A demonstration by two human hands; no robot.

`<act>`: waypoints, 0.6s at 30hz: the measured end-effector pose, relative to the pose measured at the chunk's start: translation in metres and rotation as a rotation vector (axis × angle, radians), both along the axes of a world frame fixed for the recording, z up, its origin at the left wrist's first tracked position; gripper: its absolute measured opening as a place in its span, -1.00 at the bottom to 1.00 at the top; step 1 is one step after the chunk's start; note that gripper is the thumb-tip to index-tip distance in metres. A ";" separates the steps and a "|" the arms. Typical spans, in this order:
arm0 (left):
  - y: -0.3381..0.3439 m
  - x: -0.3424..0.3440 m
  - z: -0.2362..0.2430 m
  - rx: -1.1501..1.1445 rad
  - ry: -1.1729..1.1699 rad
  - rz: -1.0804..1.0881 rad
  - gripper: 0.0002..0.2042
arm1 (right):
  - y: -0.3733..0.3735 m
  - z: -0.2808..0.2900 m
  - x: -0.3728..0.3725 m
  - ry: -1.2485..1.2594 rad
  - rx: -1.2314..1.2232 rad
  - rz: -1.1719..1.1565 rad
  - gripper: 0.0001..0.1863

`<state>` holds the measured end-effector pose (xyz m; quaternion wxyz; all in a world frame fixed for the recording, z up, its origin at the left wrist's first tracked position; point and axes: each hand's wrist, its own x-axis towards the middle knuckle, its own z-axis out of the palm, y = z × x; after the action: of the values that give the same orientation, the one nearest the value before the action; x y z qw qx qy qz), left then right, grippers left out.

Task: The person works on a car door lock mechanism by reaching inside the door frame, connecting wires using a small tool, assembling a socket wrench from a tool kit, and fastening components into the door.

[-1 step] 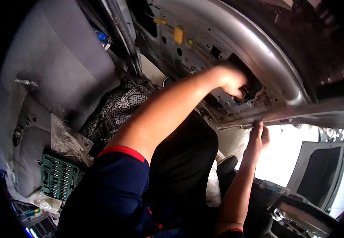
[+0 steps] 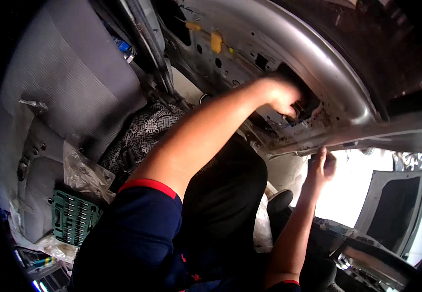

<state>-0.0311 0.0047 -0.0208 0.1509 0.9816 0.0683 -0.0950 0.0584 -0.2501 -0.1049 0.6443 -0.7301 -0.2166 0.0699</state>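
Note:
A bare grey metal car door (image 2: 298, 41), stripped of its trim, stands open on the far side. My left hand (image 2: 283, 97) reaches into a dark opening (image 2: 313, 100) in it. Its visible fingers are bent, but the hand is smeared by motion and its fingertips are partly hidden, so what they hold does not show. Lower right, my right hand (image 2: 324, 168) is at the door's edge, thumb up against the metal and other fingers curled; it grips the door there.
A patterned black-and-white cloth (image 2: 157, 117) lies beside the grey seat (image 2: 69, 63). Nearer are a clear plastic bag (image 2: 86, 170) and a green socket set case (image 2: 74, 221) with several bits. Yellow pieces (image 2: 216, 43) sit on the door panel. Another vehicle door (image 2: 396, 209) stands at right.
My right hand has shifted slightly to the right along the door's edge. My left hand stays at the opening, and the view has moved a little.

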 end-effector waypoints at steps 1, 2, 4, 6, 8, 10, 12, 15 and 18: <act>0.000 -0.001 0.000 0.015 -0.046 -0.001 -0.38 | -0.005 0.004 0.005 -0.081 -0.029 -0.055 -0.58; 0.000 0.000 0.000 0.021 -0.035 0.011 -0.38 | -0.006 0.007 0.008 -0.085 0.022 0.003 -0.50; 0.002 0.001 -0.005 -0.041 -0.101 -0.026 -0.40 | -0.004 0.013 0.014 -0.191 -0.045 0.070 -0.28; 0.006 0.006 -0.012 0.000 -0.107 -0.048 -0.42 | 0.006 0.014 0.019 -0.201 -0.026 0.149 -0.32; 0.011 0.009 -0.020 -0.014 -0.195 -0.118 -0.42 | 0.013 0.014 0.024 -0.417 -0.190 0.113 -0.35; 0.013 0.011 -0.026 -0.045 -0.226 -0.148 -0.41 | 0.015 0.014 0.028 -0.616 -0.260 0.095 -0.35; 0.014 0.012 -0.026 -0.027 -0.231 -0.123 -0.39 | 0.015 0.016 0.032 -0.668 -0.335 0.125 -0.29; 0.013 0.011 -0.018 -0.002 -0.109 -0.064 -0.33 | 0.019 0.018 0.032 -0.723 -0.419 0.065 -0.23; 0.012 0.010 -0.003 0.017 -0.072 -0.046 -0.35 | 0.028 0.024 0.031 -0.659 -0.389 0.117 -0.26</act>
<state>-0.0215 0.0169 -0.0241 0.1429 0.9869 0.0410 -0.0627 0.0895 -0.2224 -0.0813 0.3844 -0.8085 -0.4361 -0.0920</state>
